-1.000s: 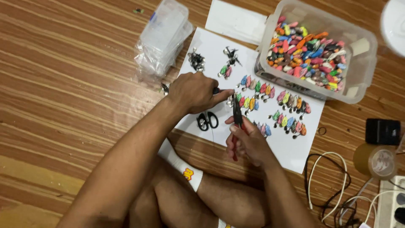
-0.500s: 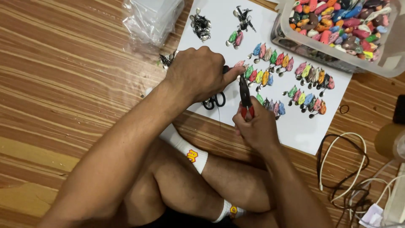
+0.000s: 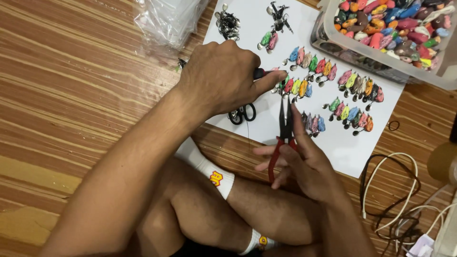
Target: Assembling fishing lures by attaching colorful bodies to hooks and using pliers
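**A:** On the wooden floor [image 3: 71, 95], what lies in front of the seated person?

**B:** A white sheet [image 3: 347, 147], bearing rows of small coloured lures [image 3: 328, 90]. At about one o'clock from the sheet's middle stands a clear tub [image 3: 328, 28] filled with more coloured pieces. At eleven o'clock lies a crumpled clear plastic bag [image 3: 166, 19].

**A:** What does the right hand [image 3: 304, 166] hold?

**B:** It grips red-handled pliers [image 3: 284, 128], fingers wrapped around the handles, forefinger laid along the tool. The tips point toward twelve o'clock, up into the nearest row of lures.

**A:** And the left hand [image 3: 219, 78]?

**B:** It is clenched, knuckles up, thumb and forefinger pinching a small dark piece [image 3: 261, 73] at three o'clock of the hand, just above the plier tips. What the piece is cannot be told.

**A:** What lies near that hand?

**B:** Black-handled scissors [image 3: 242, 114] at its six o'clock, partly under it. Small metal fittings [image 3: 228, 24] sit at its twelve o'clock. White and dark cables [image 3: 395, 190] lie at four o'clock of the sheet.
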